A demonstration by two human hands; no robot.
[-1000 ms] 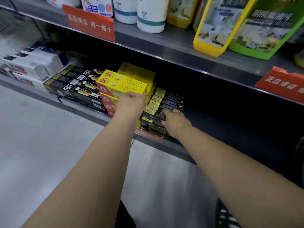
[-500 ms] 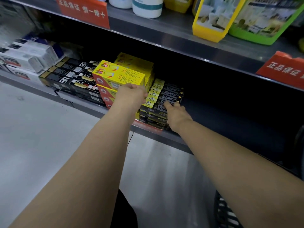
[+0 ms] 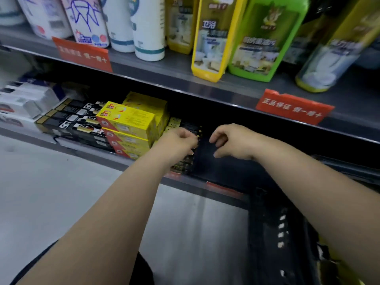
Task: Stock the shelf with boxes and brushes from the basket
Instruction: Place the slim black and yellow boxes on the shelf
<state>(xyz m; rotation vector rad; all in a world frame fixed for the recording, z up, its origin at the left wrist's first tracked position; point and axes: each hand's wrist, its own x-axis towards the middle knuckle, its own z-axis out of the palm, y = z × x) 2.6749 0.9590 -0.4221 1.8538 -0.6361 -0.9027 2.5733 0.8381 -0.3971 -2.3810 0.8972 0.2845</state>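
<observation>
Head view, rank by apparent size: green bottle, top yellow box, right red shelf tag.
1. green bottle, clearly largest.
2. top yellow box and right red shelf tag look about alike, so unranked.

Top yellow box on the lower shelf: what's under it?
More yellow boxes lie stacked under the top yellow box. Whatever lies beneath those is covered and cannot be seen.

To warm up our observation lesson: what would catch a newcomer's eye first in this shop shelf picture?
Bright yellow cardboard boxes, stacked on the lower shelf left of centre, stand out most. Just right of them the person's left hand and right hand reach in side by side. Above, a tall green plastic bottle stands on the upper shelf.
</observation>
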